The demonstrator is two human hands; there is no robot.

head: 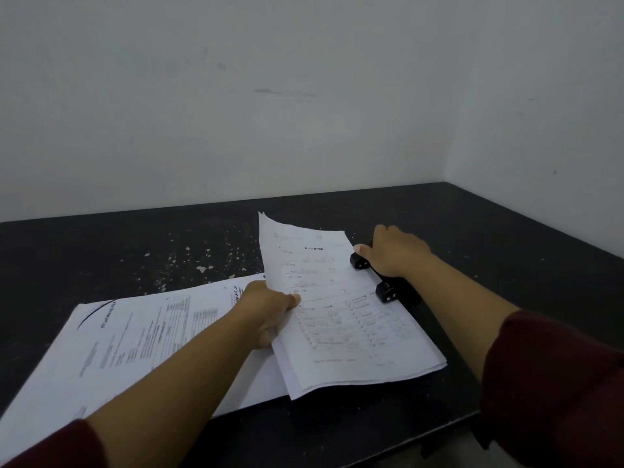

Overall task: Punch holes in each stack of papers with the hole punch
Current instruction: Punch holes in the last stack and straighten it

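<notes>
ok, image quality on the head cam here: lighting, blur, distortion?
Head view: dim, flat light with a grey cast; the black hole punch nearly merges with the dark table; print on the held stack is too soft to read; wide-angle bending shows at the table's edges; no glare, only faint shadows under the left hand.

Hole punch (388,285) — mostly under right hand (393,253)

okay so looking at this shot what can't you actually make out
Head view only:
- Hole punch: its handle is hidden under the right hand.
- Held stack of papers: print too blurred to read.
- Left hand: fingers hidden beneath that stack.
- Flat stack: near corner cut by the left edge.
</notes>
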